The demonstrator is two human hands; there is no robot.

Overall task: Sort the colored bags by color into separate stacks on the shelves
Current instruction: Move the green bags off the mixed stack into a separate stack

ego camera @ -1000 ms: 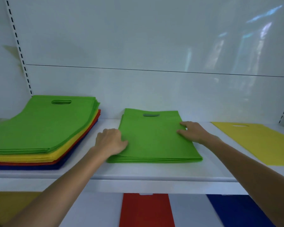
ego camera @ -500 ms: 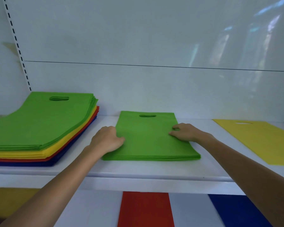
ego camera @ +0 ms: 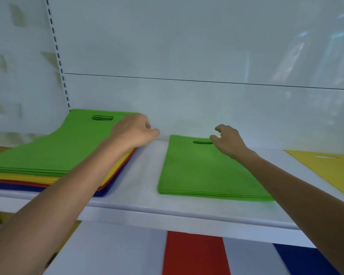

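Observation:
A mixed pile of bags [ego camera: 54,149] lies at the left of the white shelf [ego camera: 143,203]: green on top, then yellow, red and blue. My left hand [ego camera: 134,132] rests on the pile's far right corner, fingers curled at the edge of the green bags; whether it grips one is unclear. A small stack of green bags [ego camera: 205,171] lies mid-shelf. My right hand [ego camera: 225,138] hovers just above its far edge by the handle slot, fingers loosely curled, holding nothing. A yellow bag [ego camera: 330,167] lies at the right.
The white back panel rises right behind the stacks, with a slotted upright at the left. On the shelf below lie a red bag [ego camera: 195,253], a blue bag [ego camera: 304,259] and a yellow one [ego camera: 6,217] at the left.
Both hands have left the sides of the green stack. My left hand moved left and back onto the mixed pile; my right hand lifted toward the stack's far edge. The view has turned left.

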